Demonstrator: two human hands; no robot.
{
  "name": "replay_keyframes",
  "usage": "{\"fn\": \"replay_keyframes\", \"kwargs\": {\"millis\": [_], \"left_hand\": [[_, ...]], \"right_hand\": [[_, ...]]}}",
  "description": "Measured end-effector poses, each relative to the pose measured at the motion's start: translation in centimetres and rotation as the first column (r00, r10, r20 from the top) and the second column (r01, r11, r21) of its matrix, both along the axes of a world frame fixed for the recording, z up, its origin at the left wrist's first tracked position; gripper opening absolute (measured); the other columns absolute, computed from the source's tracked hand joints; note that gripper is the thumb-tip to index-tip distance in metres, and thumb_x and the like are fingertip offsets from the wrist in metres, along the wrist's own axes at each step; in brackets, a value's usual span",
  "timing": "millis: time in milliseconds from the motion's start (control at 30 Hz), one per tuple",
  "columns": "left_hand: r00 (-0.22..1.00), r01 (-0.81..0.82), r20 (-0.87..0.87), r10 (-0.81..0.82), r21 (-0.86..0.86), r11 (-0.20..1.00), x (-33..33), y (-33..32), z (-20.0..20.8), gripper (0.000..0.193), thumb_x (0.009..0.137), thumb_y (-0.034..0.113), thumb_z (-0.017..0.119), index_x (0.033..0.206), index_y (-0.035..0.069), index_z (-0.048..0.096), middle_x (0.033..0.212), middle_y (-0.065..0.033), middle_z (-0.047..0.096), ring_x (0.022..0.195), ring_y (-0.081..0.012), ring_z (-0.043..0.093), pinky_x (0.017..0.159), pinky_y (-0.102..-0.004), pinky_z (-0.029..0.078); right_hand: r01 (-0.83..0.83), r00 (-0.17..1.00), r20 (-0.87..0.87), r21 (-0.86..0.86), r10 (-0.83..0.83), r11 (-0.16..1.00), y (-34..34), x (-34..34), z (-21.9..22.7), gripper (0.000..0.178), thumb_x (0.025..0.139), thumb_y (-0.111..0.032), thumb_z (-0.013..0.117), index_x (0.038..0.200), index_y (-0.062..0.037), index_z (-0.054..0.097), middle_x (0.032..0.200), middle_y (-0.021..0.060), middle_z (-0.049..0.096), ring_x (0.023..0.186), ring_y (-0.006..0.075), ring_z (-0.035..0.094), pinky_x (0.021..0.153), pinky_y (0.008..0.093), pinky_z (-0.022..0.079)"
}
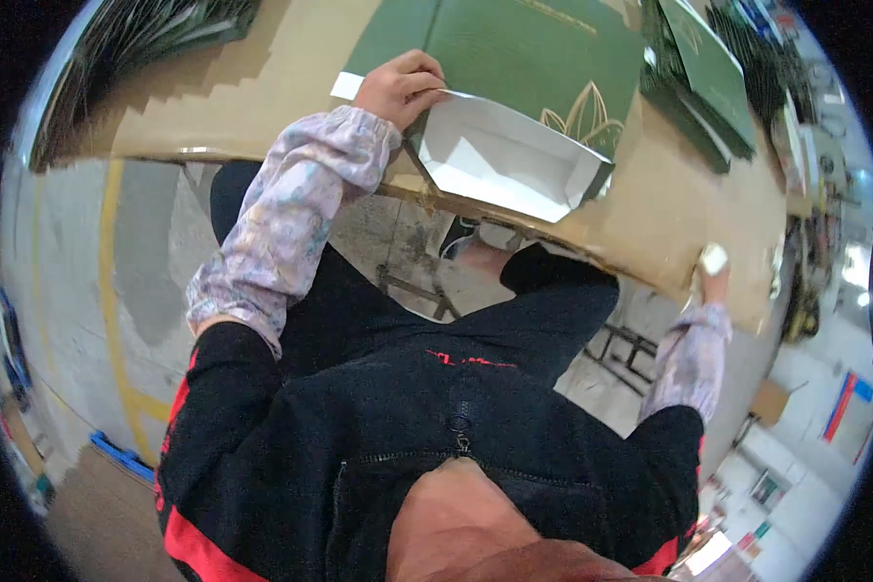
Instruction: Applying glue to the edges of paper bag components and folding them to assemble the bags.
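Note:
A green paper bag (pixel 524 53) lies flat on the table in front of me, its near end opened to a white, box-like fold (pixel 504 155). Gold looped lines, a cord or a print, show on its green side near this end. My left hand (pixel 398 89) is closed on the left corner of the fold, fingertips pinching the white edge. Far to the right, my right hand (pixel 714 281) is at the table's near edge, apart from the bag. It seems closed around a small white object (pixel 714 259) of a kind I cannot make out; its fingers are mostly hidden.
The brown table (pixel 204 116) has its near edge just before my knees. A stack of dark green folded bags (pixel 145 48) sits at the far left. More green bags (pixel 703 73) are piled at the right. Below are the grey floor and a dark metal frame (pixel 621 354).

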State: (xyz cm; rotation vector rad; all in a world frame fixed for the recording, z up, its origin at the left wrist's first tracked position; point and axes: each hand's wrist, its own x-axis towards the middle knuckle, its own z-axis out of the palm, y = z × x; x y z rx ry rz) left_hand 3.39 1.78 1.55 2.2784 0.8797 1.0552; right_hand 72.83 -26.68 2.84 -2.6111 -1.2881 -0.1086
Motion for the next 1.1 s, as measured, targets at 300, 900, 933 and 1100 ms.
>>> {"fn": "replay_keyframes", "kwargs": {"millis": [300,900,933,1100], "left_hand": [[0.988,-0.147,0.036,0.148,-0.042,0.988,0.2,-0.2,0.4,0.015,0.08,0.016,0.069,0.083,0.002,0.068,0.096,-0.0051,0.059,0.08,-0.0201,0.062,0.073,-0.0298,0.052],[0.995,-0.102,-0.035,0.096,-0.27,0.957,-0.4,1.3,0.7,0.011,0.076,0.011,0.069,0.086,0.008,0.072,0.096,-0.0019,0.06,0.084,-0.019,0.061,0.077,-0.0304,0.05],[0.996,-0.092,-0.008,0.094,-0.277,0.956,-0.4,1.2,0.8,0.01,0.075,0.011,0.069,0.084,0.007,0.071,0.095,-0.002,0.06,0.086,-0.02,0.061,0.078,-0.0317,0.05],[0.995,-0.09,0.012,0.098,-0.321,0.943,-0.3,1.4,0.8,0.011,0.073,0.013,0.069,0.082,0.01,0.072,0.096,-0.0048,0.061,0.086,-0.022,0.063,0.079,-0.0334,0.051]], "right_hand": [[0.334,0.519,-0.826,0.433,0.219,0.837,3.5,-12.0,8.8,0.059,0.084,-0.02,0.064,0.133,-0.0008,0.038,0.126,0.0183,0.053,0.109,0.0336,0.055,0.089,0.0454,0.048],[-0.306,0.262,-0.358,0.85,0.896,0.429,19.8,-50.2,12.1,0.09,0.068,0.007,0.075,0.139,-0.0066,0.02,0.126,0.0186,0.045,0.113,0.0327,0.054,0.095,0.0436,0.049],[-0.346,0.269,-0.334,0.842,0.903,0.414,20.1,-50.5,11.6,0.09,0.068,0.006,0.076,0.138,-0.0062,0.021,0.126,0.0179,0.044,0.113,0.0319,0.054,0.094,0.0436,0.049],[-0.439,0.291,-0.296,0.803,0.91,0.402,21.0,-51.4,10.2,0.091,0.066,0.001,0.08,0.137,-0.0047,0.024,0.125,0.0151,0.044,0.111,0.0265,0.053,0.092,0.0392,0.051]]}}
